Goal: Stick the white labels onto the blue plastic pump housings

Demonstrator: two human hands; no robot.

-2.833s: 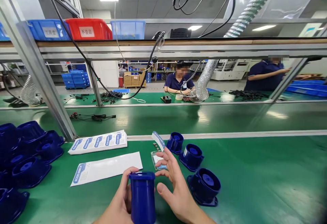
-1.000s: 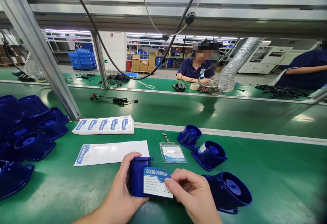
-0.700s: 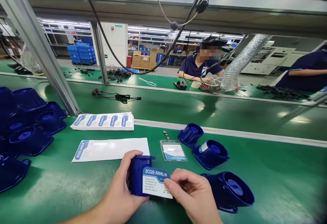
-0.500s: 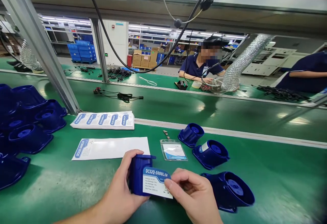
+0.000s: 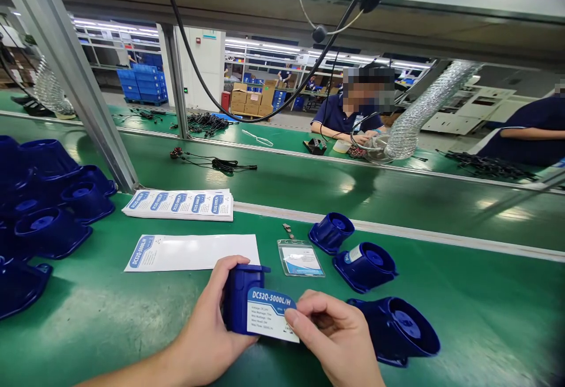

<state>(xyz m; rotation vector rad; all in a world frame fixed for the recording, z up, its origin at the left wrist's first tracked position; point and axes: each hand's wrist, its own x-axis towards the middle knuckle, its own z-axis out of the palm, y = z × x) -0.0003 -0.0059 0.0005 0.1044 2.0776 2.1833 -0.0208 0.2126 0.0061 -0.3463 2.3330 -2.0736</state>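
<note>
Blue housing (image 5: 233, 307), lower centre of frame; gripped by the left hand (image 5: 209, 331), fingers spread wide around its left side, presumably to steady it and leave the right side uncovered; label (image 5: 267, 313), just right, its right end pinched narrowly by the right hand (image 5: 331, 331), likely to spare most of the print; left end overlaps the housing, adhesion impossible to tell; housing's flange toward top of frame, visible body running upright, full length hidden; label's long axis left to right, dipping slightly rightward, print facing the camera; label sheet (image 5: 198, 251), left of centre, perhaps laid there for easy reach.
</note>
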